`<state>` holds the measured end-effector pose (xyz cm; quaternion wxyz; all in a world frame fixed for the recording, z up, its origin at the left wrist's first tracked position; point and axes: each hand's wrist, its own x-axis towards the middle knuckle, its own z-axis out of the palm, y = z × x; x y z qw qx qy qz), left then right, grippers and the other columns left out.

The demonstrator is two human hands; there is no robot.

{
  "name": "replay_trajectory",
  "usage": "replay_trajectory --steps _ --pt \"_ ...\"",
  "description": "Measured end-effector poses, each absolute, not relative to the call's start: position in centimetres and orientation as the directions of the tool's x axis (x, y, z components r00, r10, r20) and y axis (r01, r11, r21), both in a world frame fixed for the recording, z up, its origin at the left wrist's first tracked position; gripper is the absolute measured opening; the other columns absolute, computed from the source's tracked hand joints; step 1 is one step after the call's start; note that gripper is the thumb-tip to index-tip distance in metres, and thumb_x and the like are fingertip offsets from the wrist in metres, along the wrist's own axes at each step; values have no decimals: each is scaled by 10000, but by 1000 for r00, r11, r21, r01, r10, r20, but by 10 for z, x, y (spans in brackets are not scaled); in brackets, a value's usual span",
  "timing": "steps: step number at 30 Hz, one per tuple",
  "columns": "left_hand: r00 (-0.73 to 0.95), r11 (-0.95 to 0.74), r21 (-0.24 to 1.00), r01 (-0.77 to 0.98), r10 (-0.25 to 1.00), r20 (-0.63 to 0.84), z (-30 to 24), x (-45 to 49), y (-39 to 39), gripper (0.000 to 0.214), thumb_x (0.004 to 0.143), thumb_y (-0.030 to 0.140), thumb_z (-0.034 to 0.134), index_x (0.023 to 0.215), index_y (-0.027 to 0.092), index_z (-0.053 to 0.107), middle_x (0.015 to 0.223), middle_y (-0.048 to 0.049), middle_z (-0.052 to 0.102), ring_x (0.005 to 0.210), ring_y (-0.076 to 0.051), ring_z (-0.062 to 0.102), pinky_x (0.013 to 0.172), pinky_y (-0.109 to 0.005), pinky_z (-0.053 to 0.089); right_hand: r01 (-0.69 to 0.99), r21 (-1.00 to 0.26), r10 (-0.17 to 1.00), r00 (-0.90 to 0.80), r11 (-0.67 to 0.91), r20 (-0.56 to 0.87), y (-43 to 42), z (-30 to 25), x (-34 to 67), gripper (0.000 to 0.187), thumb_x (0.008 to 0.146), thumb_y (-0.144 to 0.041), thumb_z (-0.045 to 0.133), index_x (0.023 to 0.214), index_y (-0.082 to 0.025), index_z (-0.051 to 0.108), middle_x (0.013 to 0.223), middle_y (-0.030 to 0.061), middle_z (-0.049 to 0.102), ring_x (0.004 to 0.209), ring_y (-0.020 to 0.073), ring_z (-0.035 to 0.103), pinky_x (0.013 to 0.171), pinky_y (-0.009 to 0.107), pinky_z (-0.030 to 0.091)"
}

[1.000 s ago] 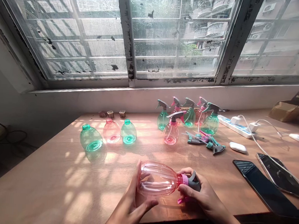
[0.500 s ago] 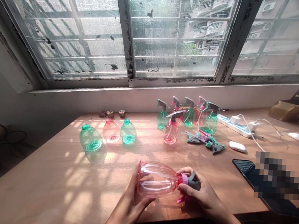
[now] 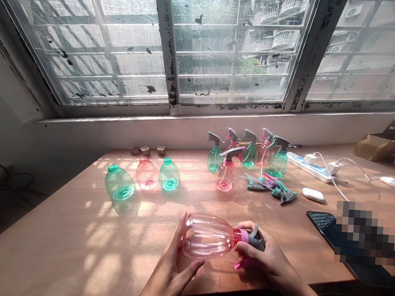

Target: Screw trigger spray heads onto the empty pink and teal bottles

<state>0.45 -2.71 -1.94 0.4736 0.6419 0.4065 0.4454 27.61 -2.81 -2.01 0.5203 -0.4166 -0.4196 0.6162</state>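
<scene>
A clear pink spray bottle lies sideways in the air above the near part of the table, its base to the left. My left hand cups that base, with the fingers along its far side and the thumb low in front, a little off the plastic. At the neck, my right hand pinches the pink collar and the grey spray head between thumb and fingers. The head's pink trigger points down toward me. The collar sits on the bottle's neck; how tight it is, I cannot tell.
Three headless bottles, two green and one pink, stand at left. Several finished spray bottles are by the wall, near loose spray heads. A power strip, white case and phone lie right.
My left thumb has eased slightly away from the bottle's side, and the reflections on the bottle have shifted, as if it turned a little. My right hand is almost unchanged.
</scene>
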Motion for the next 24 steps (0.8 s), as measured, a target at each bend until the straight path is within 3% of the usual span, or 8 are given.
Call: replay_trajectory --steps 6,10,16,24 --pt "275 -166 980 111 953 130 -32 -1 -21 1063 901 569 830 1746 388 212 1805 -86 356 1571 -374 493 1332 -534 349 -261 -960 991 -112 -98 -71 -32 -20 274 537 744 -478 1009 1066 -186 694 772 -18 752 608 169 733 615 317 683" --pt "303 -184 971 151 944 132 -31 -4 -18 1003 928 564 799 1743 315 271 1789 -118 384 1623 -401 400 1350 -543 307 -257 -960 988 -127 -114 -83 -33 -20 274 536 750 -482 1003 1072 -196 684 786 -18 763 602 171 749 605 307 679" --pt "259 -173 975 142 957 132 -23 2 -23 984 948 585 770 1744 363 236 1771 -80 427 1612 -343 436 1372 -521 233 -242 -967 992 -114 -80 -53 -31 -18 274 532 739 -517 997 1051 -194 713 731 -27 738 581 177 725 598 327 683" --pt "312 -193 965 175 941 132 -26 -5 -21 952 955 593 751 1739 351 269 1779 -89 407 1620 -368 416 1355 -520 289 -271 -958 992 -104 -93 -67 -33 -17 272 519 730 -483 1013 1044 -191 720 758 -24 747 589 171 730 588 322 685"
